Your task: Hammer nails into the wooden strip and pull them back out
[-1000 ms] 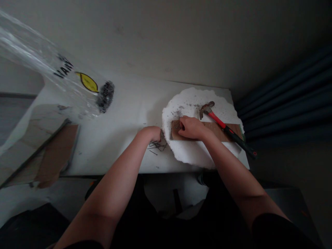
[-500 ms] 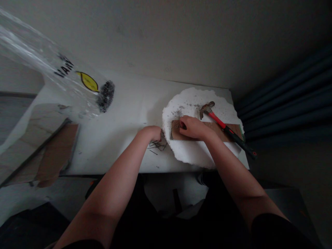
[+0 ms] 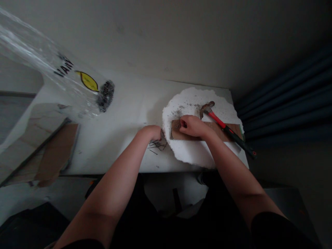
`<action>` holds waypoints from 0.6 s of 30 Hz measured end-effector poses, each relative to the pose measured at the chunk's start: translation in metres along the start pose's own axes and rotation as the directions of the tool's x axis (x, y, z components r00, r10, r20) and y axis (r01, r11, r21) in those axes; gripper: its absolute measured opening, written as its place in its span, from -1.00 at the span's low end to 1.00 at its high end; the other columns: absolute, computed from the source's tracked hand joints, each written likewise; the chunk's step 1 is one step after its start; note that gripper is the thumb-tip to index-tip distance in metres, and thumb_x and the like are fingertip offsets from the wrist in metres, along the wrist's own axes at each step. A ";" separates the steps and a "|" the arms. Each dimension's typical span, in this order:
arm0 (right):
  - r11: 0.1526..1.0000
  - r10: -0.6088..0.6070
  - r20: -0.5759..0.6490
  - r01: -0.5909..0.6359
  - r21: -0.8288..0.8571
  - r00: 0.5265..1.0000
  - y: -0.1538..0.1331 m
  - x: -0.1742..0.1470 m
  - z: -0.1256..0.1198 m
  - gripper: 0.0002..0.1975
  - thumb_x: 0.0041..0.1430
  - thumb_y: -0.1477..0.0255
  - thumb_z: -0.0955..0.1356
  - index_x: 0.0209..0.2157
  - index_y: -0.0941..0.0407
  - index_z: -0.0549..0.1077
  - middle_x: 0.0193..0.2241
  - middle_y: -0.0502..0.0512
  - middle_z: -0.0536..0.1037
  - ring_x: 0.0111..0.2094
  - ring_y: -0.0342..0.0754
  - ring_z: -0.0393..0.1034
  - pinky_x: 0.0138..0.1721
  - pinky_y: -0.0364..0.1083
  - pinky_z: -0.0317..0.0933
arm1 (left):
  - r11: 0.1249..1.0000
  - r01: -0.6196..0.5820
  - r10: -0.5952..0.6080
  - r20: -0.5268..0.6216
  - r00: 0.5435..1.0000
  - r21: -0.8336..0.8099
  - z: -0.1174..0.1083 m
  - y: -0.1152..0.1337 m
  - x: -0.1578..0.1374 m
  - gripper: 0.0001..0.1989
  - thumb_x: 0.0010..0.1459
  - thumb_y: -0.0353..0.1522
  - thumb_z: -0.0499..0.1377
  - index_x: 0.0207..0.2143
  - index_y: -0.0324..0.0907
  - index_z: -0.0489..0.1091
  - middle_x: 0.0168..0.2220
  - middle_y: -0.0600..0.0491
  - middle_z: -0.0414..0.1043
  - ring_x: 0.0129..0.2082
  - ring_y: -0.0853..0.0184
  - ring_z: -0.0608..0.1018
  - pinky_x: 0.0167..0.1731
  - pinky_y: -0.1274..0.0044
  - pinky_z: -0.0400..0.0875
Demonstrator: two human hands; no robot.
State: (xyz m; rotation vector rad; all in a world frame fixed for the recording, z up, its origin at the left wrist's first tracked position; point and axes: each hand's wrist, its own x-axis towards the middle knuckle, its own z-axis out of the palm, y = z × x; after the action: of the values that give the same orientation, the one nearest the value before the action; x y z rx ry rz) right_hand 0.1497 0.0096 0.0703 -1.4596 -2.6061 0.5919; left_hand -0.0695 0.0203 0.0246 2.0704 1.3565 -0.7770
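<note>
My right hand point(image 3: 192, 126) is closed in a pinch over the left part of a brown board point(image 3: 215, 130); whatever is between its fingertips is too small and dark to make out. The board lies flat on a round white slab with a ragged rim point(image 3: 190, 154). My left hand point(image 3: 153, 132) is bent down with its fingers curled beside a small pile of thin nails point(image 3: 158, 146) at the slab's left edge; its fingertips are partly hidden. A claw hammer point(image 3: 220, 123) with a red and black handle rests across the board, head toward the wall.
Clear plastic wrap with a yellow logo point(image 3: 88, 81) stretches across the upper left. Broken brown and pale panels point(image 3: 55, 148) lie at the table's left end. A wall point(image 3: 155, 41) runs behind the white table point(image 3: 116, 145), and a dark curtain point(image 3: 285, 90) hangs at right.
Both hands stay nearly in place. My right hand's fingers have shifted very slightly over the board; the hammer and nails have not moved.
</note>
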 end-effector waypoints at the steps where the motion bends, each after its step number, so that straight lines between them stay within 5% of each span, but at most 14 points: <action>1: 1.000 -0.008 -0.014 0.009 0.025 1.000 0.001 0.000 0.000 -0.94 0.07 0.42 0.34 -0.42 0.12 0.40 -0.41 0.10 0.50 -0.41 -0.06 0.24 -0.39 -0.09 -0.03 | 1.000 0.002 -0.002 0.002 1.000 -0.007 0.000 0.000 0.000 -0.62 0.05 -0.31 0.22 -0.08 -0.19 0.63 -0.06 -0.22 0.60 -0.14 0.08 0.61 -0.18 0.45 0.43; 5: 0.990 -0.017 -0.063 0.025 0.136 0.998 0.006 0.000 0.003 -0.94 0.04 0.42 0.33 -0.46 0.11 0.36 -0.46 0.05 0.46 -0.42 -0.08 0.24 -0.39 -0.11 0.00 | 1.000 0.023 -0.023 -0.007 1.000 -0.006 -0.004 -0.004 -0.001 -0.58 0.09 -0.28 0.19 -0.03 -0.23 0.60 -0.01 -0.26 0.58 -0.09 0.05 0.60 -0.15 0.44 0.44; 8: 0.982 -0.016 -0.078 0.031 0.187 0.997 0.008 -0.001 0.003 -0.92 0.02 0.42 0.32 -0.49 0.09 0.32 -0.49 0.02 0.43 -0.43 -0.09 0.22 -0.40 -0.12 -0.01 | 0.989 0.142 -0.146 -0.100 0.984 -0.051 -0.010 -0.015 -0.006 -0.54 0.14 -0.23 0.15 0.01 -0.26 0.56 0.03 -0.31 0.54 -0.02 -0.02 0.58 -0.13 0.40 0.45; 12: 0.975 -0.016 -0.088 0.035 0.219 0.996 0.009 -0.001 0.002 -0.91 0.01 0.41 0.30 -0.51 0.08 0.28 -0.53 -0.01 0.38 -0.45 -0.09 0.20 -0.41 -0.11 -0.02 | 0.916 0.266 -0.368 -0.364 0.856 -0.300 -0.019 -0.029 -0.014 -0.55 0.22 -0.19 0.09 0.04 -0.27 0.49 0.02 -0.32 0.53 0.01 -0.10 0.55 -0.09 0.29 0.44; 14: 0.970 -0.008 -0.091 0.030 0.240 0.996 0.010 -0.002 0.002 -0.91 0.01 0.40 0.29 -0.51 0.07 0.27 -0.54 -0.02 0.36 -0.45 -0.09 0.19 -0.40 -0.10 -0.02 | 0.878 0.100 -0.369 -0.528 0.765 -0.468 -0.023 -0.030 -0.015 -0.57 0.25 -0.16 0.08 0.03 -0.21 0.45 -0.08 -0.22 0.56 -0.06 0.02 0.57 -0.10 0.32 0.43; 18: 0.962 -0.008 -0.102 0.035 0.271 0.995 0.011 -0.002 0.004 -0.91 -0.01 0.40 0.28 -0.52 0.06 0.24 -0.56 -0.05 0.32 -0.47 -0.10 0.17 -0.41 -0.10 -0.01 | 0.641 -0.520 -0.150 -0.756 0.637 -0.564 -0.027 -0.019 -0.011 -0.63 0.27 -0.13 0.11 -0.02 -0.17 0.41 -0.25 -0.02 0.53 -0.30 0.31 0.53 -0.24 0.48 0.42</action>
State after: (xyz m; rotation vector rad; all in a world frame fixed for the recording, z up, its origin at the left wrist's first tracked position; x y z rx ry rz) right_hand 0.1589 0.0123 0.0628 -1.3367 -2.3495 0.8144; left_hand -0.0861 0.0390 0.0490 1.7713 1.4115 0.8224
